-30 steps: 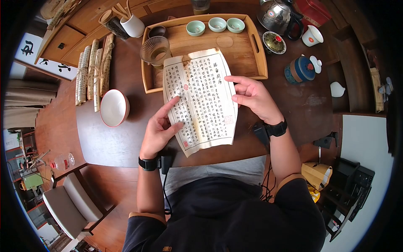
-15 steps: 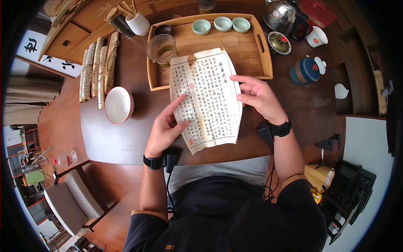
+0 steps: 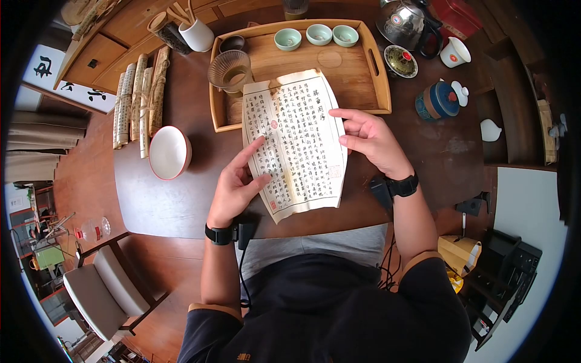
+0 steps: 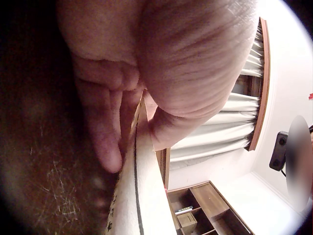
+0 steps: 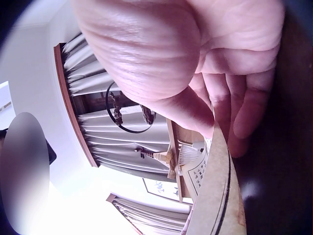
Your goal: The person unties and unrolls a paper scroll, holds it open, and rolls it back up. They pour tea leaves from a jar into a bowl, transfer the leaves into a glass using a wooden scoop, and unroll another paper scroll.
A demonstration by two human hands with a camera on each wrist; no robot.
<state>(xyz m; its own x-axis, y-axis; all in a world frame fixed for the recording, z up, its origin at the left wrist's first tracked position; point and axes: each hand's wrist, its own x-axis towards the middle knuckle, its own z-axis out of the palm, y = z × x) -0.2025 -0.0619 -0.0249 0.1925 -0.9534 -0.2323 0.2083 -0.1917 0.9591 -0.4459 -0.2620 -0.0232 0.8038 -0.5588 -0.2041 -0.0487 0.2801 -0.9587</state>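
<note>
A sheet of cream paper (image 3: 296,151) with browned edges, columns of black handwritten characters and red seals is held over the front of the table. My left hand (image 3: 233,189) pinches its left edge, thumb and index finger lying over the written face. At the right edge my right hand (image 3: 378,148) pinches it between thumb and fingers. In the left wrist view the paper (image 4: 146,196) runs edge-on out from between thumb and fingers. The right wrist view shows the paper (image 5: 215,196) curving away from the right thumb. Its upper end overlaps the wooden tray (image 3: 351,72).
Small green cups (image 3: 287,40) and a ribbed glass pitcher (image 3: 221,74) stand in the tray. To the left are a white bowl (image 3: 168,153) and several rolled scrolls (image 3: 124,103). A kettle (image 3: 399,24), lidded bowl (image 3: 400,60) and blue jar (image 3: 445,100) stand at the right.
The head view has shifted slightly, so the whole scene sits a little differently in it. Both hands keep the same hold on the paper.
</note>
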